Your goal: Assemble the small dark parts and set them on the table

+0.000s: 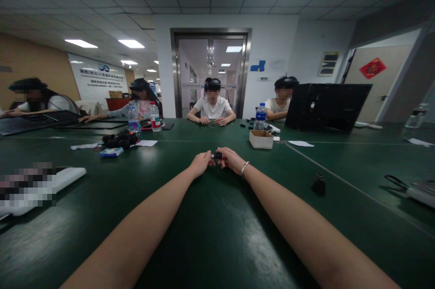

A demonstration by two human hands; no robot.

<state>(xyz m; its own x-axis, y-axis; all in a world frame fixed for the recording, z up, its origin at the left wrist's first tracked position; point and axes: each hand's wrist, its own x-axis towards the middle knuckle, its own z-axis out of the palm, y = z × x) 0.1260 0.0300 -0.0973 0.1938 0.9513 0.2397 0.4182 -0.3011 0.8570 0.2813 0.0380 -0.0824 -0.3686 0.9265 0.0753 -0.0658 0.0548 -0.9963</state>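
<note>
My left hand (pixel 201 164) and my right hand (pixel 231 160) meet over the middle of the green table (pixel 176 239). Between their fingers is a small black binder clip (pixel 217 156) with a shiny metal part on its left side. The left fingers pinch the metal end, while the right fingers close round the black body. Both hands partly cover it, so its full shape is hidden. A similar black clip (pixel 318 185) stands on the table to the right, apart from my hands.
A small open cardboard box (pixel 261 140) lies beyond my right hand, near a water bottle (pixel 260 117). Black items (pixel 120 138) and a blue packet (pixel 111 152) lie left. A large black monitor (pixel 326 107) stands at right. Several people sit opposite.
</note>
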